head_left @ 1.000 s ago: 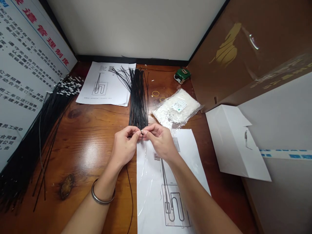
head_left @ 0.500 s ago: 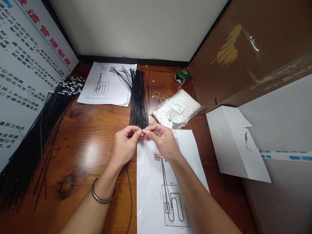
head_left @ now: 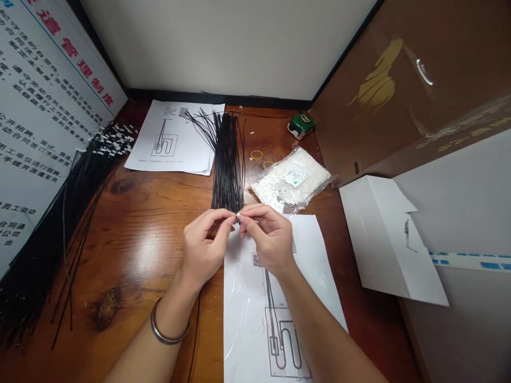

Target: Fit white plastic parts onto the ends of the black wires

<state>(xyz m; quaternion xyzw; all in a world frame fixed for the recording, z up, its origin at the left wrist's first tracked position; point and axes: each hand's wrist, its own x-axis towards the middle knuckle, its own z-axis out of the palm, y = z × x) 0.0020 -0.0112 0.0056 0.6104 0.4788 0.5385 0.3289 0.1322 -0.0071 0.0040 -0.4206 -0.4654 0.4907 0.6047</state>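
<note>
Trailing black wire (head_left: 195, 340) has shifted leftward beneath the left hand (head_left: 204, 246), whose fingertips seem pinched on it, meeting the right hand (head_left: 272, 236), closed on a tiny white piece (head_left: 238, 215), probably for fine control. Wire bundle (head_left: 228, 165) runs toward the tabletop's (head_left: 131, 229) back edge; the bag (head_left: 309, 169) lies near its right edge, presumably within reach.

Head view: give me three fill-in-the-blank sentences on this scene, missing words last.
The grey metal bangle circles the ____ wrist.
Of the left hand and right hand, the ____ hand is nearer the clear plastic bag of small white pieces.
The straight bundle of thin wires beyond both hands is coloured ____.

Missing words: left; right; black.
</note>
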